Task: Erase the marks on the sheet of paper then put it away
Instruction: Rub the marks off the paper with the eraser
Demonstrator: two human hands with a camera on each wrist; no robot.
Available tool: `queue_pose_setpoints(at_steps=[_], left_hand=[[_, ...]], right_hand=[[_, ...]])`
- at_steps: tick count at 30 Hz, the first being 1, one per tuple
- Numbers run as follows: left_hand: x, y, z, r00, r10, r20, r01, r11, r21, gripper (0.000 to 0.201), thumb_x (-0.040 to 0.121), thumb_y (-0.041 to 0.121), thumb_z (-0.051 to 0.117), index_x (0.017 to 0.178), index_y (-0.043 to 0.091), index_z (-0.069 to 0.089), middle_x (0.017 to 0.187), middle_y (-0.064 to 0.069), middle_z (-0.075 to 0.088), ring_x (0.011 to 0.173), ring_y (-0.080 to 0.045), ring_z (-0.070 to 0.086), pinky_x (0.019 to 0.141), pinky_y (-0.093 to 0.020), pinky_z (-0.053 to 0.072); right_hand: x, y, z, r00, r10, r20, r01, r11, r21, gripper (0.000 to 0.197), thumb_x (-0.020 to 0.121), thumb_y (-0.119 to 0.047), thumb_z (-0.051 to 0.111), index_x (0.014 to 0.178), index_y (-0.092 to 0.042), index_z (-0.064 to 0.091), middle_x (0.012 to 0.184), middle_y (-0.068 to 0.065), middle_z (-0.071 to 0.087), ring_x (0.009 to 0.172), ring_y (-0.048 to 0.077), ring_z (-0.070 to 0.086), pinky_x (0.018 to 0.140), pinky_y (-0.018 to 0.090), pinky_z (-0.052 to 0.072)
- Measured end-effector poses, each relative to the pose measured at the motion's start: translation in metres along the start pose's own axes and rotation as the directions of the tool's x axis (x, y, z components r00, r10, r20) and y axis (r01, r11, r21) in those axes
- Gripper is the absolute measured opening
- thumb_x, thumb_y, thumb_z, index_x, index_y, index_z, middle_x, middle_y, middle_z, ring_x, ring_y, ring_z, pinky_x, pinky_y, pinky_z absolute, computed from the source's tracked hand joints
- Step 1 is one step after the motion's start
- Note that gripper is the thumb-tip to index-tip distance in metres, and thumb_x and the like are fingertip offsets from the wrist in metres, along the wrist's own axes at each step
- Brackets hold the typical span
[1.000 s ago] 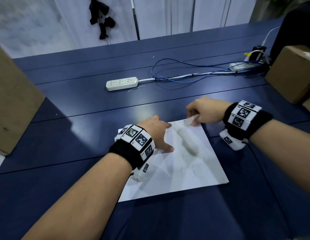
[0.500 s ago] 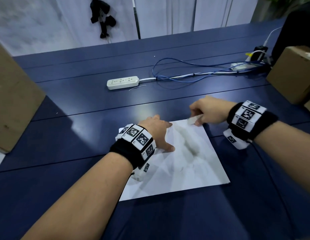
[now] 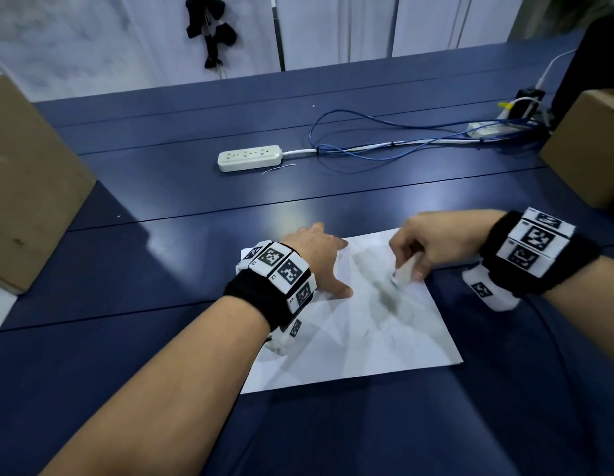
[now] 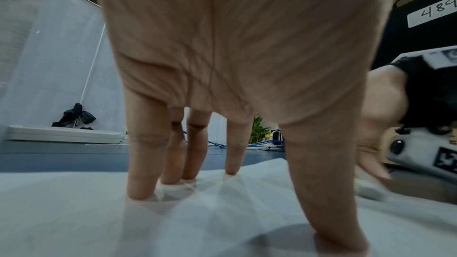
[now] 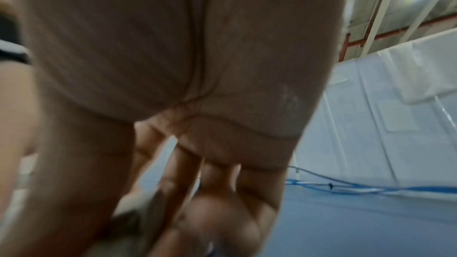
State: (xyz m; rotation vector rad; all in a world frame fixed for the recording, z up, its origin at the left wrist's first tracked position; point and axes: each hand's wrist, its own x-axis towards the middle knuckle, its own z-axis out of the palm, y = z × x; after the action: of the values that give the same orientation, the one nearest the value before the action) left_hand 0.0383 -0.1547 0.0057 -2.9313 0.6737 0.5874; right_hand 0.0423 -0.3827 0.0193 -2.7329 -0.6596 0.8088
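Note:
A white sheet of paper lies flat on the dark blue table, with a smudged grey mark near its middle. My left hand presses the sheet's far left part with straight, spread fingers; the paper shows beneath them in the left wrist view. My right hand pinches a white eraser and holds its tip on the paper at the upper end of the grey mark. The right wrist view is blurred, with curled fingers.
A white power strip with blue and white cables lies farther back on the table. Cardboard boxes stand at the left edge and the right edge. A second power strip sits at the far right.
My right hand has moved from the sheet's far right corner down and left onto the paper, bringing the eraser to the grey mark. My left hand has stayed in place.

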Motion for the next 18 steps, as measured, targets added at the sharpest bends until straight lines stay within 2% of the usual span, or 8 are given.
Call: queue_pose_setpoints(at_steps=[2, 4, 6, 8, 11, 13, 15, 18], left_hand=[[0.0, 0.001, 0.0, 1.0, 0.006, -0.011, -0.006, 1.0, 0.001, 0.094, 0.071, 0.069, 0.07, 0.15, 0.037, 0.032, 0.128, -0.003, 0.044, 0.119, -0.026, 0.049, 0.085, -0.036, 0.045], [0.0, 0.002, 0.0, 1.0, 0.004, -0.017, -0.004, 1.0, 0.002, 0.094, 0.071, 0.07, 0.069, 0.15, 0.037, 0.032, 0.127, -0.003, 0.044, 0.118, -0.026, 0.049, 0.084, -0.037, 0.045], [-0.001, 0.002, 0.0, 1.0, 0.002, -0.012, -0.002, 1.0, 0.006, 0.094, 0.071, 0.07, 0.069, 0.15, 0.037, 0.031, 0.128, -0.004, 0.043, 0.119, -0.026, 0.049, 0.084, -0.037, 0.045], [-0.002, 0.001, 0.0, 1.0, 0.003, -0.015, -0.002, 1.0, 0.008, 0.094, 0.071, 0.07, 0.069, 0.15, 0.038, 0.032, 0.128, -0.004, 0.044, 0.119, -0.027, 0.049, 0.083, -0.037, 0.045], [-0.001, 0.0, 0.001, 1.0, 0.006, -0.025, -0.006, 1.0, 0.001, 0.092, 0.071, 0.07, 0.07, 0.149, 0.038, 0.033, 0.128, -0.004, 0.044, 0.118, -0.027, 0.05, 0.084, -0.036, 0.045], [-0.001, 0.0, 0.001, 1.0, 0.008, -0.024, -0.007, 1.0, 0.005, 0.093, 0.071, 0.07, 0.069, 0.149, 0.037, 0.032, 0.128, -0.004, 0.044, 0.118, -0.027, 0.049, 0.085, -0.037, 0.045], [0.0, 0.001, 0.001, 1.0, 0.012, -0.022, -0.012, 1.0, 0.007, 0.093, 0.071, 0.07, 0.069, 0.149, 0.037, 0.032, 0.127, -0.004, 0.044, 0.118, -0.027, 0.049, 0.087, -0.038, 0.046], [-0.001, 0.001, 0.001, 0.999, 0.005, -0.034, -0.004, 1.0, 0.01, 0.094, 0.07, 0.071, 0.068, 0.15, 0.037, 0.032, 0.127, -0.004, 0.044, 0.118, -0.027, 0.049, 0.087, -0.039, 0.047]], right_hand=[[0.0, -0.003, 0.001, 0.999, -0.008, 0.048, 0.008, 1.0, -0.008, 0.021, 0.066, -0.017, 0.083, 0.076, -0.029, 0.067, 0.075, -0.007, 0.07, 0.069, 0.009, 0.061, 0.064, 0.025, 0.048], [0.012, 0.0, -0.006, 0.995, 0.017, -0.098, -0.025, 0.997, -0.076, 0.02, 0.069, -0.022, 0.081, 0.083, -0.027, 0.067, 0.07, -0.008, 0.065, 0.066, 0.009, 0.057, 0.061, 0.024, 0.045], [0.024, 0.002, -0.014, 0.959, 0.067, -0.274, -0.093, 0.992, -0.082, 0.017, 0.074, -0.027, 0.077, 0.086, -0.024, 0.064, 0.072, -0.011, 0.062, 0.071, 0.015, 0.056, 0.064, 0.027, 0.044], [0.025, 0.004, -0.013, 0.939, 0.086, -0.333, -0.115, 0.991, -0.068, 0.015, 0.076, -0.029, 0.074, 0.081, -0.025, 0.06, 0.076, -0.009, 0.064, 0.076, 0.019, 0.057, 0.069, 0.031, 0.047], [0.009, -0.001, 0.0, 0.987, 0.032, -0.155, -0.043, 0.997, -0.065, 0.024, 0.07, -0.022, 0.079, 0.072, -0.031, 0.057, 0.072, -0.009, 0.064, 0.07, 0.011, 0.057, 0.065, 0.029, 0.046], [0.002, -0.004, 0.005, 1.0, 0.003, -0.02, -0.003, 1.0, -0.017, 0.021, 0.068, -0.02, 0.081, 0.076, -0.029, 0.064, 0.072, -0.008, 0.066, 0.069, 0.008, 0.059, 0.065, 0.025, 0.047], [0.007, -0.002, 0.001, 0.994, 0.028, -0.104, -0.034, 0.998, -0.054, 0.022, 0.069, -0.024, 0.081, 0.086, -0.027, 0.068, 0.074, -0.009, 0.065, 0.073, 0.013, 0.059, 0.068, 0.028, 0.048], [0.022, 0.005, -0.01, 0.939, 0.104, -0.327, -0.138, 0.987, -0.083, 0.017, 0.076, -0.025, 0.076, 0.088, -0.025, 0.064, 0.071, -0.014, 0.057, 0.081, 0.02, 0.059, 0.069, 0.03, 0.045]])
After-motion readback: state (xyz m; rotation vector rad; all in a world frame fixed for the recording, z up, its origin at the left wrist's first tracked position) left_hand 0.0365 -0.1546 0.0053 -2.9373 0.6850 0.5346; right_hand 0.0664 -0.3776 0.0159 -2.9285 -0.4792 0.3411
